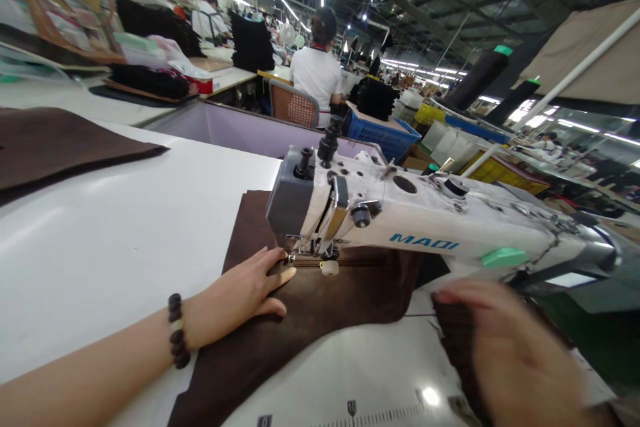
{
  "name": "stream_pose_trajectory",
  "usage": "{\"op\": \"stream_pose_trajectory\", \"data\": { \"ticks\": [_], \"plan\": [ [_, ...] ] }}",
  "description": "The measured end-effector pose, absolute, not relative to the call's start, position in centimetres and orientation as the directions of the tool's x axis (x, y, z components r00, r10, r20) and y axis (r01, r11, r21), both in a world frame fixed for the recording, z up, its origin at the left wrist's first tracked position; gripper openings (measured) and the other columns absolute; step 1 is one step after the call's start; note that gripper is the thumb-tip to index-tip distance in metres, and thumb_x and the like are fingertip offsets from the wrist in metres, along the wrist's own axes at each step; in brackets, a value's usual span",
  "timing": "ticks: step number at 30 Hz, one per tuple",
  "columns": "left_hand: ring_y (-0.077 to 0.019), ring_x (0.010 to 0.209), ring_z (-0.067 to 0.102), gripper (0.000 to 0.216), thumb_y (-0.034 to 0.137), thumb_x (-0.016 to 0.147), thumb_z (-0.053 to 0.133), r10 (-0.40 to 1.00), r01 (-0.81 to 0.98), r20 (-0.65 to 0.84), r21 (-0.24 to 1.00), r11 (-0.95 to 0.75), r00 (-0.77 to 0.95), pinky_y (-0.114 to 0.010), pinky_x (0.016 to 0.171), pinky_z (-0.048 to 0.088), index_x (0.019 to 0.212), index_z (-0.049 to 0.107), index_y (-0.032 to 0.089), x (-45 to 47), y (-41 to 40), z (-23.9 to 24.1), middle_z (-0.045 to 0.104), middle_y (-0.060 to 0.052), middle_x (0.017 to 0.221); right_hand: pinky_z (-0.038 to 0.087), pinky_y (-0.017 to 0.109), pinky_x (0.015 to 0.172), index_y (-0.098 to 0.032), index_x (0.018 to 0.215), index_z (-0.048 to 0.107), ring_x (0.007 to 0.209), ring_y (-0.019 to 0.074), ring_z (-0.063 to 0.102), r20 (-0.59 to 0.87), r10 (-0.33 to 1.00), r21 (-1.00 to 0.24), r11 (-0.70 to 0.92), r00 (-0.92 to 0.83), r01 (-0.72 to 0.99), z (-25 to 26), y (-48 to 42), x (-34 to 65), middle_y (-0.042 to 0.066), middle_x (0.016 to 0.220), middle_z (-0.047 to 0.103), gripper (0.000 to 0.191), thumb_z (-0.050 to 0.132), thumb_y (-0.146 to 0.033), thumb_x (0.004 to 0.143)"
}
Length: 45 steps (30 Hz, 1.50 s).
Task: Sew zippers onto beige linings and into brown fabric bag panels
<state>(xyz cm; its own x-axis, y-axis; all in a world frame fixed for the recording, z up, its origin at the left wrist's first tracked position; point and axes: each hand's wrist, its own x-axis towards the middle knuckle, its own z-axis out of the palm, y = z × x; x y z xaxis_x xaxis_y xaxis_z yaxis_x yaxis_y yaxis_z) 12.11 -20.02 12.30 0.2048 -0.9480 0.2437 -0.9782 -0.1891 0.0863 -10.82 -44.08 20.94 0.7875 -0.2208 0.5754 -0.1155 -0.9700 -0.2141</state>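
Observation:
A dark brown fabric piece [310,320] lies on the white table under the head of a white sewing machine [425,220] marked MAQI. My left hand [240,293], with a bead bracelet at the wrist, rests flat on the fabric, fingers stretched toward the presser foot [320,257]. My right hand [515,347] is blurred at the lower right. It sits over the right end of the brown fabric, and its fingers are too smeared to read.
Another brown fabric sheet [60,147] lies at the far left of the white table [125,240]. A ruler scale [350,410] marks the table's front edge. A person in white [315,73] sits ahead by a blue crate [383,137]. Stacks of black cloth [250,43] fill other benches.

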Motion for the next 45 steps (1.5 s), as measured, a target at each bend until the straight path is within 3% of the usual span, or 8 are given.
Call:
{"op": "stream_pose_trajectory", "data": {
  "ticks": [1,3,7,13,18,25,37,45],
  "plan": [
    [-0.0281,0.114,0.055,0.053,0.054,0.084,0.051,-0.951,-0.979,0.234,0.081,-0.188,0.202,-0.042,0.098,0.046,0.122,0.058,0.017,12.1,-20.0,12.3,0.053,-0.016,0.125,0.051,0.033,0.083,-0.029,0.11,0.061,0.098,0.0187,0.059,0.535,-0.127,-0.198,-0.98,0.835,-0.022,19.8,-41.2,-8.9,0.006,0.104,0.063,0.029,0.037,-0.034,0.096],
    [-0.0286,0.114,0.054,0.054,0.053,0.085,0.049,-0.955,-0.982,0.229,0.076,-0.175,0.188,-0.042,0.097,0.047,0.123,0.057,0.016,12.2,-20.0,12.2,0.052,-0.018,0.126,0.043,0.041,0.099,-0.018,0.12,0.056,0.11,0.0214,0.054,0.337,0.052,-0.166,-0.98,0.94,0.114,17.7,-37.4,-5.1,0.009,0.117,0.059,0.031,0.039,-0.027,0.095],
    [-0.0299,0.115,0.053,0.056,0.055,0.085,0.048,-0.951,-0.985,0.262,0.085,-0.148,0.166,-0.045,0.097,0.046,0.122,0.058,0.014,12.3,-20.0,12.0,0.054,-0.018,0.124,0.035,0.048,0.105,-0.015,0.121,0.056,0.118,0.0242,0.047,0.158,-0.038,-0.22,-0.975,0.987,-0.003,15.0,-35.7,-0.2,0.01,0.124,0.055,0.032,0.052,-0.026,0.091],
    [-0.0293,0.115,0.053,0.057,0.052,0.081,0.057,-0.94,-0.98,0.279,0.082,-0.18,0.196,-0.042,0.099,0.045,0.119,0.058,0.009,12.1,-19.9,12.0,0.056,-0.019,0.124,0.031,0.048,0.108,-0.017,0.128,0.05,0.122,0.0246,0.042,0.113,-0.064,-0.298,-0.954,0.992,-0.028,14.2,-36.1,-0.2,0.008,0.129,0.051,0.039,0.053,-0.021,0.089],
    [-0.0283,0.113,0.054,0.049,0.047,0.079,0.063,-0.954,-0.978,0.231,0.127,-0.164,0.19,-0.042,0.099,0.044,0.117,0.061,0.016,12.0,-20.1,12.3,0.057,-0.015,0.12,0.026,0.051,0.109,-0.019,0.13,0.048,0.122,0.024,0.042,0.123,-0.072,-0.306,-0.951,0.99,-0.031,14.0,-35.9,-0.3,0.008,0.126,0.053,0.041,0.053,-0.021,0.089],
    [-0.0294,0.115,0.052,0.053,0.047,0.08,0.062,-0.959,-0.967,0.199,0.199,-0.162,0.202,-0.045,0.099,0.045,0.122,0.057,0.015,11.8,-20.4,13.0,0.053,-0.016,0.124,0.035,0.043,0.104,-0.019,0.118,0.057,0.114,0.0209,0.046,0.158,-0.096,-0.408,-0.913,0.983,-0.024,14.4,-36.3,-0.2,0.005,0.12,0.057,0.032,0.053,-0.014,0.086],
    [-0.0283,0.104,0.057,0.052,0.051,0.078,0.061,-0.96,-0.964,0.179,0.197,-0.178,0.214,-0.04,0.09,0.051,0.108,0.063,0.008,12.2,-20.6,13.2,0.058,-0.016,0.109,0.033,0.045,0.104,-0.021,0.12,0.058,0.113,0.0227,0.048,0.099,-0.085,-0.34,-0.939,0.991,-0.046,14.7,-36.3,0.0,0.005,0.122,0.057,0.032,0.052,-0.019,0.089],
    [-0.0268,0.109,0.053,0.046,0.049,0.083,0.057,-0.953,-0.959,0.205,0.223,-0.175,0.222,-0.04,0.096,0.046,0.115,0.062,0.017,12.0,-20.3,12.7,0.054,-0.012,0.115,0.035,0.041,0.103,-0.021,0.125,0.055,0.115,0.0209,0.046,0.122,-0.095,-0.327,-0.944,0.988,-0.05,14.0,-36.4,0.0,0.007,0.123,0.056,0.035,0.051,-0.021,0.09]
  ]
}}
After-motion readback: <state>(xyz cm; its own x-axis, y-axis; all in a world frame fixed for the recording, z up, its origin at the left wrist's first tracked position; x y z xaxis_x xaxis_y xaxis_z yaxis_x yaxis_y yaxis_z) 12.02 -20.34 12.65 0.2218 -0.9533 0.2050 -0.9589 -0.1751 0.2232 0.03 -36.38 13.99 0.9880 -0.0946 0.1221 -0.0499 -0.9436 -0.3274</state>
